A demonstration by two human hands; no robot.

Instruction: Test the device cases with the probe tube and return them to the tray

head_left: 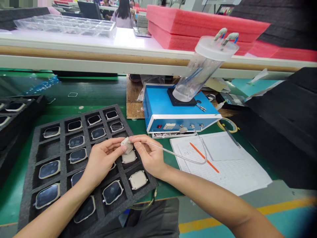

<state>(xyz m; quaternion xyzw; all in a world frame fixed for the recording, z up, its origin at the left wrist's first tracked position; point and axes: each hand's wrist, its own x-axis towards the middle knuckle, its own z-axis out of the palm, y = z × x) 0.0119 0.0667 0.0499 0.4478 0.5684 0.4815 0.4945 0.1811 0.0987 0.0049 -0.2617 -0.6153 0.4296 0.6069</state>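
Pinched in the fingers of my left hand (pixel 100 160) is a small beige watch case (pixel 127 145), tilted above a dark foam tray (pixel 29 191). My right hand (pixel 151 158) grips the end of a thin clear tube (pixel 183 157) against the edge of that case; its tip is hidden by my fingers. From there the tube loops back to the front of a blue machine (pixel 170 107). Dark-screened watch cases (pixel 113 192) lie in many tray compartments. Two beige pieces lie back side up in the right column, one (pixel 138 180) near my right wrist.
A clear cylinder (pixel 195 77) leans on the blue machine. Papers (pixel 237 172) with an orange strip (pixel 204 157) lie at right, beside a tape roll (pixel 228 125). Another foam tray (pixel 22 122) is at left. A shelf (pixel 99 62) crosses behind, bearing pink foam (pixel 173 28). A person (pixel 123 15) sits beyond.
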